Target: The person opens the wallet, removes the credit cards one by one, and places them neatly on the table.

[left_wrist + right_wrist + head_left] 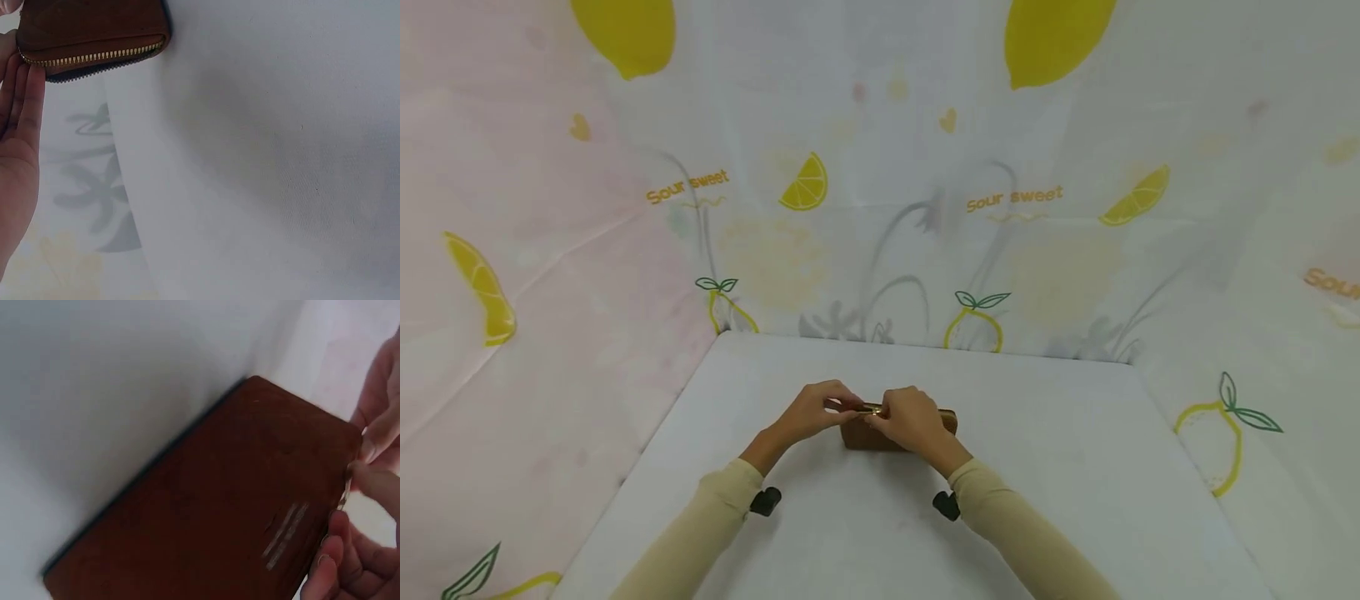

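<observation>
A brown leather zip wallet (pixel 871 438) stands on its long edge on the white table, zip side up. My left hand (pixel 816 408) pinches the wallet's top edge near its left end. In the left wrist view its fingers (pixel 30 103) lie against the zip, where the gold teeth (pixel 100 56) and the dark row opposite stand parted. With thumb and fingers, my right hand (pixel 913 417) pinches the gold zipper pull (pixel 343 495) close beside the left fingertips. Faint printed lettering (pixel 286 536) marks the wallet's broad face in the right wrist view.
The white table (pixel 1045 500) ends at a back wall of cloth printed with lemons (pixel 973 329), and similar cloth hangs on both sides. A black wrist device (pixel 766 501) sits below the left sleeve, another (pixel 947 505) below the right.
</observation>
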### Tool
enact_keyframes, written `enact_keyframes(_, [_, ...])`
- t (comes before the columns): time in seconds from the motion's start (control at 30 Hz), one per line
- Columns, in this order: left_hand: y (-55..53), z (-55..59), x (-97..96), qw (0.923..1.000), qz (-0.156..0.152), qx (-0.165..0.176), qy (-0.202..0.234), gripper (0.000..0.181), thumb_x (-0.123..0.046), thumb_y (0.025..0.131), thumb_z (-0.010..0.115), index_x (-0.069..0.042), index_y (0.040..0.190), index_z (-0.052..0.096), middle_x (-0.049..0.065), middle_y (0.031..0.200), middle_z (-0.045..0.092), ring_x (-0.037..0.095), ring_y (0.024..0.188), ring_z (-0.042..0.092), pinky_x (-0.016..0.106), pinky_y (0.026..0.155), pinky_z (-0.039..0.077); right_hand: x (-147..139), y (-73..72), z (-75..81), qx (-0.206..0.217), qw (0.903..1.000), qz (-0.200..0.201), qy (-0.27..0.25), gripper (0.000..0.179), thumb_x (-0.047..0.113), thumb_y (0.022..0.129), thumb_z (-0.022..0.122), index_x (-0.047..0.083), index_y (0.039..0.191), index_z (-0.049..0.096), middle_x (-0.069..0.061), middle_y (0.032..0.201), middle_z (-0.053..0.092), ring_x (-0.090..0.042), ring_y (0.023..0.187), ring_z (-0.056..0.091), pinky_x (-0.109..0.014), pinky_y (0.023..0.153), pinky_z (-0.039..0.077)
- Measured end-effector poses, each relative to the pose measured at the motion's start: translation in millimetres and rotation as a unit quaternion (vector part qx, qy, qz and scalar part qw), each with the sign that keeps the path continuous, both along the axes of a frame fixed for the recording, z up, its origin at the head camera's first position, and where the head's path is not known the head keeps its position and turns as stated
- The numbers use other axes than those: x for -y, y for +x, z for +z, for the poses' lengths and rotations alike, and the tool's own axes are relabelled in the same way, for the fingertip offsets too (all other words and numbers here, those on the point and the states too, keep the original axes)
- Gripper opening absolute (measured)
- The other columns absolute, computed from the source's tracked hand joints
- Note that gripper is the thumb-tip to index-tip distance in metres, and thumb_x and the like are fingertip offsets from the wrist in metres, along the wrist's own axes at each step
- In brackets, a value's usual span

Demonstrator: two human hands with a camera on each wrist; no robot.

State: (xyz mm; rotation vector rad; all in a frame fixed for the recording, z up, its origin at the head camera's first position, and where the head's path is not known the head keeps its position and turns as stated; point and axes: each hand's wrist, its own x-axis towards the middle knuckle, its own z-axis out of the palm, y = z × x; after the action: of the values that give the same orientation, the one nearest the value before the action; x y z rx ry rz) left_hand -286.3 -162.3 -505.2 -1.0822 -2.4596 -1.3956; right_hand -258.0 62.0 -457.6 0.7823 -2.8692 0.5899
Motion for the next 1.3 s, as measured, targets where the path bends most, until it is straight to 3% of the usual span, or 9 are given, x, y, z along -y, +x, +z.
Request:
enact_keyframes(0.23, [3.6,-3.9,-5.1,0.9999,-0.008,0.01,0.011,0.019,-0.007,0.086,0.075,-0.011,0.104,0.074,0.001,0.096,0.067,0.019,0.089,0.065,0.027,0.074,0.057,6,2.9,-3.5,0.025,0.9987,-0.044,-0.002,0.02,0.021,0.073,0.074,0.015,0.063,0.058,0.006,0.058,0.052,-0.011,0.05,0.046,-0.028,0.042,0.04])
enact_keyframes(0.37, [6.6,-2.2,-7.5,0.9999,0.006,0.011,0.001,0.02,-0.004,0.084,0.076,-0.009,0.103,0.074,0.002,0.095,0.067,0.018,0.088,0.065,0.026,0.074,0.056,5,3.0,-6.4,0.042,0.9974,-0.051,-0.028,0.018,0.018,0.075,0.071,0.014,0.065,0.056,0.006,0.058,0.051,-0.011,0.049,0.045,-0.026,0.042,0.038])
enact_keyframes(0.5, [8.3,3.4,-10.1,0.9999,0.012,0.003,-0.003,0.019,0.005,0.084,0.073,-0.001,0.102,0.072,0.01,0.095,0.067,0.026,0.089,0.066,0.03,0.075,0.057,5,0.5,-11.0,-0.02,0.9991,-0.024,-0.028,0.018,0.011,0.082,0.066,0.011,0.068,0.055,0.003,0.058,0.051,-0.01,0.047,0.043,-0.024,0.04,0.036])
enact_keyframes(0.63, [16.2,19.2,-10.8,1.0,0.0,0.005,0.001,0.019,0.011,0.083,0.07,0.006,0.102,0.07,0.019,0.095,0.066,0.034,0.088,0.065,0.036,0.075,0.058,6,-2.3,-12.3,-0.079,0.9966,0.011,-0.021,0.015,0.007,0.088,0.063,0.006,0.073,0.061,0.0,0.062,0.057,-0.008,0.05,0.045,-0.021,0.043,0.038])
enact_keyframes(0.7, [20.5,27.8,-10.4,1.0,-0.003,0.009,-0.002,0.019,0.011,0.084,0.07,0.006,0.102,0.07,0.019,0.096,0.066,0.035,0.089,0.065,0.037,0.076,0.057,4,-3.8,-10.5,-0.05,0.9973,0.018,-0.05,0.013,0.007,0.089,0.065,0.005,0.076,0.066,0.001,0.063,0.06,-0.006,0.05,0.047,-0.02,0.043,0.039])
enact_keyframes(0.77, [22.8,33.6,-9.9,0.9999,-0.004,0.008,-0.006,0.019,0.009,0.084,0.071,0.006,0.102,0.07,0.019,0.096,0.066,0.034,0.088,0.064,0.038,0.076,0.057,2,-5.8,-7.6,0.015,0.9944,0.021,-0.102,0.012,0.007,0.09,0.066,0.003,0.079,0.069,0.001,0.063,0.063,-0.006,0.048,0.051,-0.02,0.044,0.043])
enact_keyframes(0.93, [22.1,35.9,-10.1,1.0,-0.003,0.008,-0.004,0.018,0.009,0.084,0.071,0.006,0.102,0.07,0.019,0.095,0.066,0.035,0.088,0.064,0.04,0.076,0.057,-12,-14.7,-3.9,0.15,0.9654,-0.015,-0.213,0.014,0.008,0.09,0.066,0.001,0.079,0.071,0.0,0.058,0.065,-0.01,0.043,0.06,-0.029,0.042,0.052])
enact_keyframes(1.07, [15.8,28.7,-10.3,0.9998,0.001,0.018,0.0,0.02,0.008,0.084,0.071,0.006,0.103,0.07,0.02,0.096,0.066,0.036,0.09,0.064,0.041,0.078,0.057,-28,-20.3,-4.4,0.183,0.9528,-0.042,-0.239,0.014,0.009,0.089,0.067,0.002,0.076,0.07,0.0,0.059,0.067,-0.014,0.045,0.062,-0.033,0.045,0.054])
enact_keyframes(1.3, [-0.5,5.1,-3.0,0.9997,0.013,0.016,-0.011,0.023,0.002,0.083,0.075,0.0,0.105,0.071,0.012,0.098,0.067,0.031,0.091,0.064,0.037,0.078,0.057,-57,-19.9,-3.3,0.193,0.951,-0.067,-0.232,0.014,0.011,0.087,0.067,0.003,0.076,0.071,0.0,0.06,0.067,-0.016,0.047,0.064,-0.031,0.045,0.053])
